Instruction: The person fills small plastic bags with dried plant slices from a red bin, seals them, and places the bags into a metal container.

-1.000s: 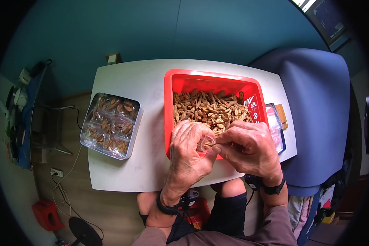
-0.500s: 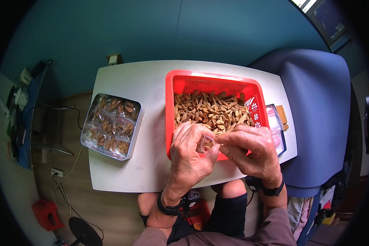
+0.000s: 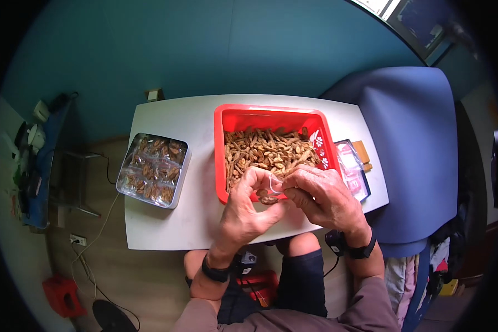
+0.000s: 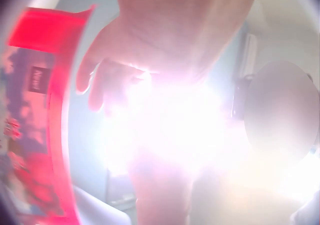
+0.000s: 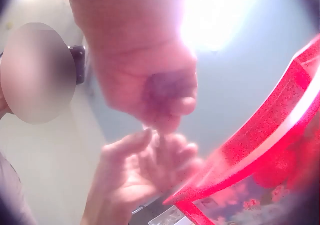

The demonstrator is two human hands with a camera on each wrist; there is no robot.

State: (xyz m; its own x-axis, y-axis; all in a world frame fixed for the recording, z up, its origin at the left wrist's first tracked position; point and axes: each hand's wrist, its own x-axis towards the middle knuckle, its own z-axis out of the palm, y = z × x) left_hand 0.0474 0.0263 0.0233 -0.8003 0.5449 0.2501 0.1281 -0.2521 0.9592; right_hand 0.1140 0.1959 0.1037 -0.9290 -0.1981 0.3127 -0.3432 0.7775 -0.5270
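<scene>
Over the near edge of a red plastic basket (image 3: 220, 160), my right hand (image 3: 327, 198) pinches the top of a small clear zip bag (image 3: 275, 184) between thumb and forefinger. Brown dried slices (image 3: 267, 197) show in the bag. My left hand (image 3: 243, 207) is around the bag's left side, its thumb spread away from the fingers and the forefinger right at the bag's upper edge. In the right wrist view, the left hand (image 5: 125, 177) is spread below the right hand (image 5: 150, 92). Many dried slices (image 3: 260, 145) fill the basket. Glare hides most of the left wrist view.
A metal tin (image 3: 181, 176) of filled small bags (image 3: 154, 169) stands on the white table (image 3: 199, 221) at left. Right of the basket lies a dark-edged tray (image 3: 365, 195) with pink-and-white bags and a wooden block (image 3: 362, 152). A blue covered item (image 3: 409, 160) borders the table's right side.
The left thumb has moved away from the bag, and more of the slices inside show. The right hand still pinches the bag's top. The head view has shifted slightly.
</scene>
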